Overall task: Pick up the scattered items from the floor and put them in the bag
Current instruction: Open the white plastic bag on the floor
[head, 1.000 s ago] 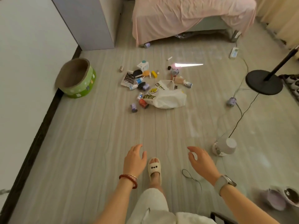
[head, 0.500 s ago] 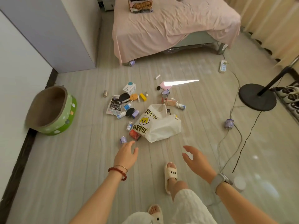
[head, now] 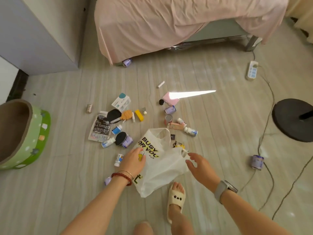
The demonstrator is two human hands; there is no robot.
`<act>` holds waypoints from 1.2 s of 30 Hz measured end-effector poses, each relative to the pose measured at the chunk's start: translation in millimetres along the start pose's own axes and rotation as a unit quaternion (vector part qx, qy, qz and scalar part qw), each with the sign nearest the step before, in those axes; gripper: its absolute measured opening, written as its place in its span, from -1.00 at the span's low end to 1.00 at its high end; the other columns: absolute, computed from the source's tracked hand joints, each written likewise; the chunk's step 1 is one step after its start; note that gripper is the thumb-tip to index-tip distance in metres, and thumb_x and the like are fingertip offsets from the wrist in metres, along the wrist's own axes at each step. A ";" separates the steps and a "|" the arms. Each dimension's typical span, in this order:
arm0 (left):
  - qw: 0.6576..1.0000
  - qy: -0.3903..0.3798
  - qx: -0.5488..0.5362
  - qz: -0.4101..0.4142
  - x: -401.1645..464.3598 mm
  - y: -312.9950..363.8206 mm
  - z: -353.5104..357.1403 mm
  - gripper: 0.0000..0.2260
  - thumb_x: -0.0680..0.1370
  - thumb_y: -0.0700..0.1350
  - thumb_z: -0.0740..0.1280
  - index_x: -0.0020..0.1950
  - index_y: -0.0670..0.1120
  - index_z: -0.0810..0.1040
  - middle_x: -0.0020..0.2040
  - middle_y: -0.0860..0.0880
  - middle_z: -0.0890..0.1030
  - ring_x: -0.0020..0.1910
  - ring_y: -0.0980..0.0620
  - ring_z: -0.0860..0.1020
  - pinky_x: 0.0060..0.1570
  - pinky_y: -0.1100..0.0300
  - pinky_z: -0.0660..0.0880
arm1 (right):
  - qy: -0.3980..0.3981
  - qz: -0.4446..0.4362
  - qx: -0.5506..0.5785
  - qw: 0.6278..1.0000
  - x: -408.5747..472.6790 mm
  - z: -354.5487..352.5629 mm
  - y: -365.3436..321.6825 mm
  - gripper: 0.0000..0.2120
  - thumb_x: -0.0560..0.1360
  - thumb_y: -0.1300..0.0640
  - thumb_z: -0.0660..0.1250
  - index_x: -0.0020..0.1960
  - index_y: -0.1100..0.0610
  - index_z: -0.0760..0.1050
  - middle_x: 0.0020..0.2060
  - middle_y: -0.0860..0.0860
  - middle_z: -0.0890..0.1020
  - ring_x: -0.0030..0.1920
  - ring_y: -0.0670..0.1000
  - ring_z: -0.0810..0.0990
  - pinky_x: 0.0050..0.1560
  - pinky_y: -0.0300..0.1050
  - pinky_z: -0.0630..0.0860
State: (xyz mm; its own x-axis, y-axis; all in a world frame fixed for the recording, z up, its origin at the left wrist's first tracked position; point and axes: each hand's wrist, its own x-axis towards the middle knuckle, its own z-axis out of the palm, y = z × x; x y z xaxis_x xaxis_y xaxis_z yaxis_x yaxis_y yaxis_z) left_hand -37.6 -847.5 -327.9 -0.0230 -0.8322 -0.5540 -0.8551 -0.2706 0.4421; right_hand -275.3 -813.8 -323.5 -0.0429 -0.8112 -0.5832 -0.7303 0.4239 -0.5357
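A white plastic bag (head: 160,168) with black and yellow print lies crumpled on the floor in front of me. My left hand (head: 133,161) hovers over its left edge with relaxed fingers, holding nothing. My right hand (head: 199,164) reaches toward the bag's right side, fingers spread and empty. Scattered beyond the bag are several small items: a white and teal box (head: 121,102), a black puff (head: 114,115), a yellow block (head: 139,115), a dark printed packet (head: 100,128), small bottles (head: 191,131), purple tins (head: 169,109) and a pink case (head: 171,98).
A bed with a pink cover (head: 169,22) stands at the back. A green round cat bed (head: 23,133) sits at the left, a grey cabinet (head: 39,36) behind it. A black lamp base (head: 293,119), a power strip (head: 252,70) and cables lie at the right. Another tin (head: 257,162) lies near the cables.
I have stepped forward and leaned down; the bag and items are now much closer. Both hands have moved out over the bag's sides.
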 end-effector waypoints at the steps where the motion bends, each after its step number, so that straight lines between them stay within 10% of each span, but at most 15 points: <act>1: 1.000 -0.009 0.011 0.000 26.7 -3.0 11.0 -0.66 0.57 -0.07 0.15 0.34 -0.08 0.35 0.31 -0.10 0.44 0.26 -0.07 0.43 0.23 0.09 0.38 | -0.005 0.006 -0.005 1.000 27.4 5.8 5.6 -0.62 0.56 0.03 0.17 0.34 0.09 0.33 0.24 0.07 0.49 0.24 0.06 0.45 0.22 -0.07 0.40; 11: 0.982 -0.081 0.171 -0.017 258.4 -124.4 186.4 -0.48 0.55 0.05 0.17 0.47 0.01 0.09 0.50 -0.11 0.11 0.47 -0.12 0.10 0.38 -0.03 0.23 | -0.037 0.109 -0.005 0.993 278.3 172.1 135.0 -0.46 0.55 -0.02 0.16 0.44 0.19 0.15 0.41 0.15 0.30 0.39 0.17 0.26 0.34 0.02 0.25; 18: 0.982 -0.143 0.019 -0.121 290.0 -186.7 256.9 -0.37 0.53 0.09 0.21 0.50 0.00 -0.03 0.53 -0.10 0.01 0.51 -0.09 0.00 0.47 -0.04 0.07 | -0.001 0.283 0.217 0.934 330.0 245.6 170.0 -0.40 0.55 0.03 0.18 0.46 0.25 0.02 0.31 0.21 0.41 0.28 0.22 0.40 0.21 0.03 0.37; 22: 0.983 -0.131 -0.044 -0.123 276.5 -177.2 229.1 -0.42 0.54 0.03 0.22 0.48 -0.05 0.06 0.50 -0.09 0.12 0.48 -0.05 0.11 0.45 0.03 0.13 | 0.079 0.170 0.175 0.967 311.0 229.1 128.1 -0.74 0.58 0.18 0.10 0.23 0.25 0.34 -0.10 0.15 0.53 -0.13 0.13 0.45 -0.12 -0.05 0.38; 29: 0.990 -0.024 -0.134 0.017 257.3 -89.4 104.1 -0.52 0.55 -0.07 0.24 0.44 -0.07 0.20 0.42 -0.05 0.30 0.41 0.02 0.23 0.31 0.24 0.16 | 0.186 -0.139 0.024 0.972 249.1 136.7 38.6 -0.79 0.49 0.11 0.21 -0.13 0.20 0.57 -0.23 0.10 0.53 -0.17 0.09 0.44 -0.21 -0.08 0.36; 36: 0.966 -0.053 -0.126 0.218 218.1 21.5 -5.7 -0.36 0.43 0.09 0.23 0.47 0.04 0.10 0.32 0.21 0.17 0.36 0.22 0.05 0.37 0.28 0.01 | 0.219 -0.164 0.120 0.954 178.6 23.4 -37.0 -0.89 0.46 0.22 0.26 -0.16 0.10 0.56 -0.20 -0.18 0.44 -0.24 -0.22 0.43 -0.27 -0.50 0.33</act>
State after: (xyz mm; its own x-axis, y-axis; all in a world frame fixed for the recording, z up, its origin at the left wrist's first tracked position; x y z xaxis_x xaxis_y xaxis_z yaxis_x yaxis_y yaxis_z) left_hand -58.1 -1037.6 -435.2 -0.4168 -0.8436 -0.3386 -0.5986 -0.0256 0.8006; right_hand -239.9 -964.9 -422.1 -0.1586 -0.9844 -0.0768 -0.5784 0.1556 -0.8007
